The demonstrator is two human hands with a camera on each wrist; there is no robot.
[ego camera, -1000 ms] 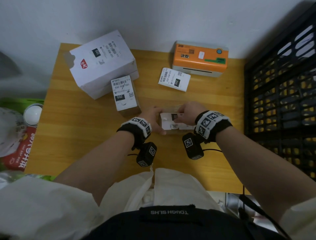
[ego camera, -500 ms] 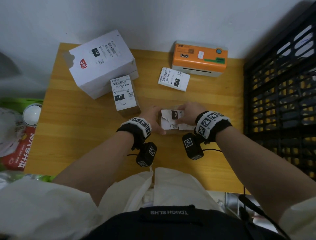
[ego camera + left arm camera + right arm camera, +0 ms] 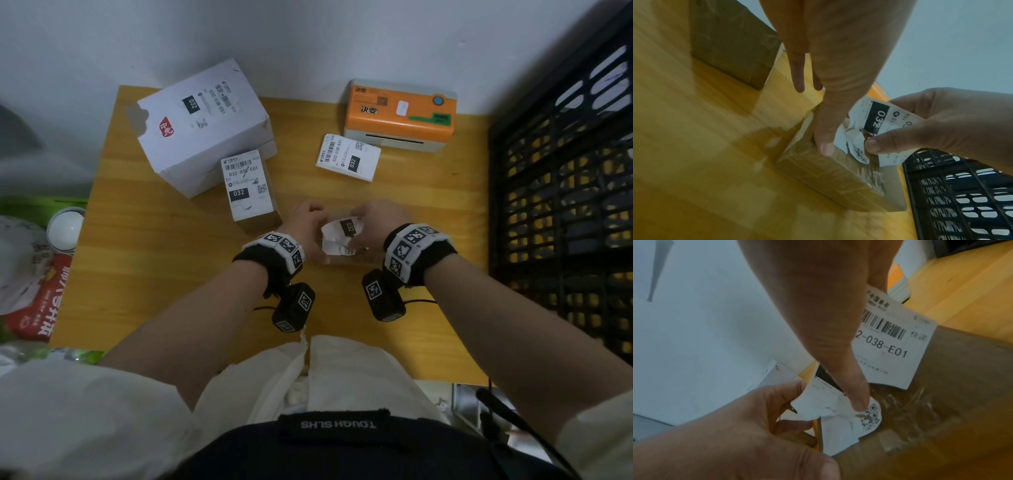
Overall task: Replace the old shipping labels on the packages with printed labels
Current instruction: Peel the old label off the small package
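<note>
Wooden desk (image 3: 144,274) against a pale wall is carrying all items listed. We are pinching the old label (image 3: 875,125), crumpled and half lifted, in our right hand (image 3: 375,222), thumb and fingers closing the grip on it. Our left hand (image 3: 303,226) is lying with straight fingers pressing on the small brown package (image 3: 834,175) under that label, thumb on its near edge. Beside it, to the left, a second brown package (image 3: 251,192) is bearing a label marked 032. Behind that, a large white box (image 3: 202,126) is sitting near the wall. A loose printed label (image 3: 347,157) is lying in front of the orange label printer (image 3: 399,114). A black crate (image 3: 561,205) is standing at the right.
</note>
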